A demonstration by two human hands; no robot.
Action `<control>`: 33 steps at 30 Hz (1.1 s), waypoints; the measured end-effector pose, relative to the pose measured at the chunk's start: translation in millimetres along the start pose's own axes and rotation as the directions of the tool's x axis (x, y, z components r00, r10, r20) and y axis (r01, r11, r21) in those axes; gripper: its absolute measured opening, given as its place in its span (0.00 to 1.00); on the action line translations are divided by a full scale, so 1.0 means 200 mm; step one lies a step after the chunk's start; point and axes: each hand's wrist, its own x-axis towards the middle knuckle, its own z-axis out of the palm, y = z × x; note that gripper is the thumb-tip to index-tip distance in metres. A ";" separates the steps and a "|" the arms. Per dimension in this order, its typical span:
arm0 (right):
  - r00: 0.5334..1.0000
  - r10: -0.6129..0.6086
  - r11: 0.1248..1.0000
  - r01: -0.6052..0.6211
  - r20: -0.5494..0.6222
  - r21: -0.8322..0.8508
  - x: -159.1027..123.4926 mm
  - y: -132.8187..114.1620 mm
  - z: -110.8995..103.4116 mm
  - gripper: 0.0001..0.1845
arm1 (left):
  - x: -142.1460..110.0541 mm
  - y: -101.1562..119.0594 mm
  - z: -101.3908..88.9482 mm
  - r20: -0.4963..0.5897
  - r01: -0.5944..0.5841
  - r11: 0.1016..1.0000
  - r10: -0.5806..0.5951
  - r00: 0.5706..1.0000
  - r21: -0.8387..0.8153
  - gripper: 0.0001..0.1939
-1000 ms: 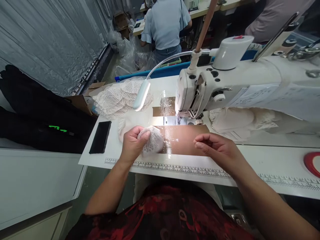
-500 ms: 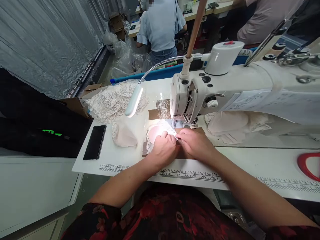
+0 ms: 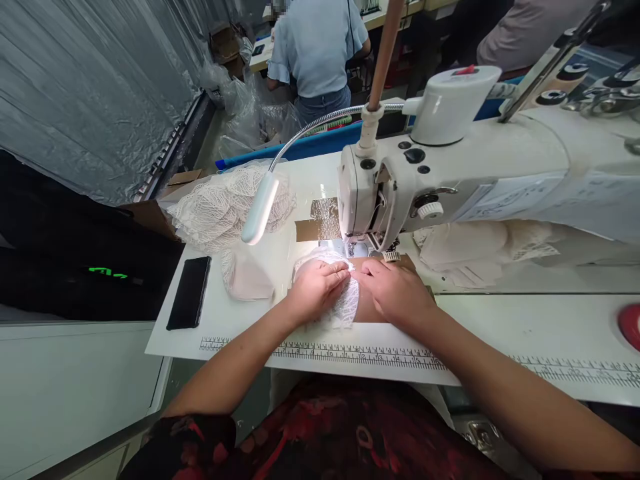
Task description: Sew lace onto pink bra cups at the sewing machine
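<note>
L hand (image 3: 320,292) & R hand (image 3: 400,288) (2) are pinching the edge of 1 lace pc (image 3: 347,309), which is lying just on the near side of 1 sewing mach. head (image 3: 356,193); prob. early on, no finished seam showing. Prob. left to do: 1 loose pc (image 3: 249,276) lying at L, plus 1 lace pile (image 3: 215,208), layers overlapping, no. unclear. 1 phone (image 3: 189,293) is lying nearby.
</note>
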 end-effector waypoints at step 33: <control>0.992 0.096 0.995 -0.097 -0.086 -0.002 0.06 -0.01 -0.01 0.29 | 0.14 -0.20 0.04 0.005 -0.057 0.976 0.058 0.998 0.211 0.18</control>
